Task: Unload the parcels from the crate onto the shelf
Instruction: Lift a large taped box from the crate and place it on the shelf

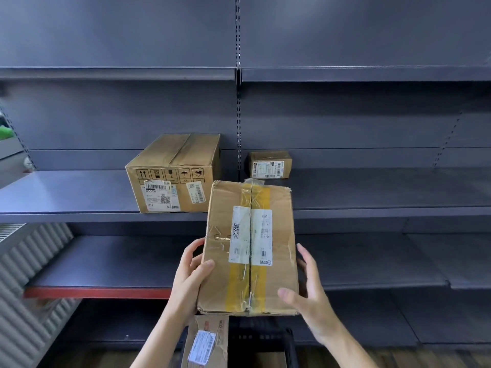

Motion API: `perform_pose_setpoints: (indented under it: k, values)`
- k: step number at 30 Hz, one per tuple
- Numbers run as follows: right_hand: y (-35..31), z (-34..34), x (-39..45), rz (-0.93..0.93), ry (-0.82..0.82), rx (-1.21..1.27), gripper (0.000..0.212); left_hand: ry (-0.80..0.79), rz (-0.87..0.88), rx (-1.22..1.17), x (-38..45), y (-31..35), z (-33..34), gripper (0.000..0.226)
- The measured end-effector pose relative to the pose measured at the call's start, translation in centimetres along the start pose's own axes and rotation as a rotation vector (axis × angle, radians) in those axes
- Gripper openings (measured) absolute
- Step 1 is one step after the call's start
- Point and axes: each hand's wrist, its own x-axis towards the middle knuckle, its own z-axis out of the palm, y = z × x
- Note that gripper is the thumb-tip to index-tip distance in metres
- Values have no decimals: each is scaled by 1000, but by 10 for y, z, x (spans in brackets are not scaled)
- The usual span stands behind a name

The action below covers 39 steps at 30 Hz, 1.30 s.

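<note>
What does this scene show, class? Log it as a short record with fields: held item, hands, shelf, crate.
held item: taped parcel, in front of the shelf, not yet set down
hands: left hand and right hand hold its sides
shelf: shelf bears a big box and a small box, apart
crate: black crate below, one parcel beside it

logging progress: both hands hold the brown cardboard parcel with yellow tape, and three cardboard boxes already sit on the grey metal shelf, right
Not quite. The head view shows two boxes on the grey metal shelf, not three: a large cardboard box and a small cardboard box. Both hands do hold the yellow-taped brown parcel.
</note>
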Motion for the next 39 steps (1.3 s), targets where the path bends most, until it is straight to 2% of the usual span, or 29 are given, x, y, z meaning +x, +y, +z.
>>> perform_pose_setpoints:
  k: [8,28,34,39]
  values:
    - [-2,-3,-3,23,12,109,75,8,-7,-27,-14,-9,3,47]
    - [0,-16,7,62,53,98,77,-41,-27,-51,4,-21,8,47]
    - [3,-39,7,66,134,94,77,-92,-57,-50,27,-34,31,45]
    - [10,-87,12,73,199,144,83,-135,-50,-38,48,-45,80,50]
